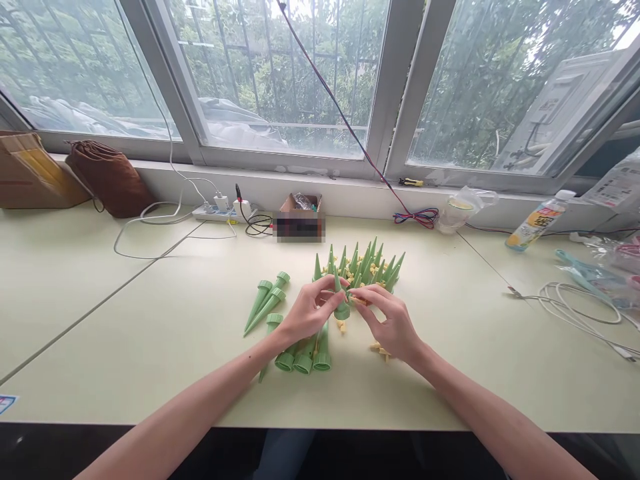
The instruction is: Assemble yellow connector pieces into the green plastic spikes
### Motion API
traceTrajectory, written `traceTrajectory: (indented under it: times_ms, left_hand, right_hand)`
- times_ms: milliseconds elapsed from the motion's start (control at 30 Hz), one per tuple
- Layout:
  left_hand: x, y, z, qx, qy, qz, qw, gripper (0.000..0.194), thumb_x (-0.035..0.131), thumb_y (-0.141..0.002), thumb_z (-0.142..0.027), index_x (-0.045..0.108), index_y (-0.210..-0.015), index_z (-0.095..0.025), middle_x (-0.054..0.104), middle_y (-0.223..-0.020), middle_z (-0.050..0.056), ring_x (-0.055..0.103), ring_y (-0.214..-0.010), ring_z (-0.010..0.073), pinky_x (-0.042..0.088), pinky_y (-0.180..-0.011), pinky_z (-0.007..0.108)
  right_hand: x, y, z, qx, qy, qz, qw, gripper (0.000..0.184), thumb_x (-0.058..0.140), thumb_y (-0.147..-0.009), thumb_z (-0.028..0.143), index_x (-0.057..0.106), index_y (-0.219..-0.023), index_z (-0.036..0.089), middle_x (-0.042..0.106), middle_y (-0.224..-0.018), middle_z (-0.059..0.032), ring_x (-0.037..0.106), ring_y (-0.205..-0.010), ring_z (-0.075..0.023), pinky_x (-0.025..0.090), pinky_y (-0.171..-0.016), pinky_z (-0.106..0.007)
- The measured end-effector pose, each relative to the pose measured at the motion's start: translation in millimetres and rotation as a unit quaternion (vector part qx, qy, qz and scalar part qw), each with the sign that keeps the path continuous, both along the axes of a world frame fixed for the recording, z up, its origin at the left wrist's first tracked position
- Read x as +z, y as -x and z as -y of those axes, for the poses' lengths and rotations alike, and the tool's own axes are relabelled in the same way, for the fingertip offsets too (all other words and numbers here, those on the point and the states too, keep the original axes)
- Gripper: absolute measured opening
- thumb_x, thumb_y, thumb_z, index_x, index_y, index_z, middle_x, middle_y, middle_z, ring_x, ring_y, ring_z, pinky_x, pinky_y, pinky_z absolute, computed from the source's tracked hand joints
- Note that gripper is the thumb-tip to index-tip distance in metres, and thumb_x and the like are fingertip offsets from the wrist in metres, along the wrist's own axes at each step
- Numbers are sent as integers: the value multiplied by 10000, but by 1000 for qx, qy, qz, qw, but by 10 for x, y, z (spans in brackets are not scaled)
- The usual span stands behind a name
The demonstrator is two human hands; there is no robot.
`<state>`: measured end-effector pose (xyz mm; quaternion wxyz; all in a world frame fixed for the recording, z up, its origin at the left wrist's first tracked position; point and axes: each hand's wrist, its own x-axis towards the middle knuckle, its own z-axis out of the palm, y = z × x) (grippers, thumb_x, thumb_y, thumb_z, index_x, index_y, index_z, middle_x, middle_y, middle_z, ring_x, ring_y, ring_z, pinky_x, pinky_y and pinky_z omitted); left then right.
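Observation:
My left hand [311, 308] is closed around a green plant watering spike [342, 311], its tip up and its wide collar down. Close beside it, my right hand [395, 323] pinches a small yellow valve [359, 301], partly hidden by the fingers. Behind both hands stands a cluster of upright green spikes [373, 260] with yellow valves among them. Several loose green spikes [267, 303] lie left of my left hand, and more spikes [303, 363] lie below it with their open ends facing me. Loose yellow valves [383, 351] rest under my right hand.
At the back stand a small open box [300, 203], a power strip [215, 212] and a brown drawstring bag [110, 177]. A bottle [540, 220], a plastic cup [454, 210] and a white cable [565, 303] are on the right. The table's front edge [350, 427] is near me.

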<state>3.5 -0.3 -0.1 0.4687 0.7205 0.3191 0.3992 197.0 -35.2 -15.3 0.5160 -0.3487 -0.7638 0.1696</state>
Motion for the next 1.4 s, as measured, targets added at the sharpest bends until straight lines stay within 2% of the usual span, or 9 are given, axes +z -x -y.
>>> traceTrajectory:
  times_ms: [267,467,700,900,1233,1400]
  left_hand:
    - [49,-12,28,3,-1,-2,1000,293,563,-945,-397,594,-1064,-132,431,-632,-54,455,-520,75,382,-475,189]
    - [24,-3,22,8,-10,-10,1000,302,561,-947,-397,603,-1092,-135,436,-631,-51,470,-528,82,388,-475,190]
    - [9,1,9,6,-19,-14,1000,269,560,-949,-380,603,-1077,-147,520,-727,-19,527,-586,89,461,-515,191]
    - [-2,3,9,0,-49,-34,998,264,538,-958,-382,604,-1065,-150,622,-872,39,641,-743,149,536,-594,227]
    - [-12,3,22,10,-85,-73,994,315,545,-942,-434,630,-1059,-154,637,-766,32,649,-684,157,541,-590,242]
    - [-25,1,23,9,-101,-76,992,323,533,-944,-439,624,-1058,-151,613,-727,19,620,-640,140,523,-564,228]
  right_hand:
    - [-60,7,-18,-1,30,-12,999,215,610,-943,197,623,-1155,228,721,-971,-42,690,-835,-181,580,-792,-331]
    - [-48,5,-5,0,41,-16,999,206,632,-929,196,633,-1133,220,703,-951,-44,683,-836,-178,591,-797,-332]
    - [-82,0,-22,0,48,-23,999,240,650,-918,219,636,-1158,226,714,-902,-34,694,-795,-177,601,-793,-340]
    - [-93,-10,-33,1,56,-16,998,217,661,-907,217,647,-1123,220,741,-879,-33,693,-722,-171,599,-701,-313]
    - [-94,-20,-40,18,79,-11,997,142,633,-917,226,659,-1053,197,742,-848,-41,698,-707,-173,599,-663,-296]
    - [-103,-29,-52,23,100,-13,995,115,603,-933,245,659,-1020,196,718,-802,-28,656,-623,-149,566,-566,-260]
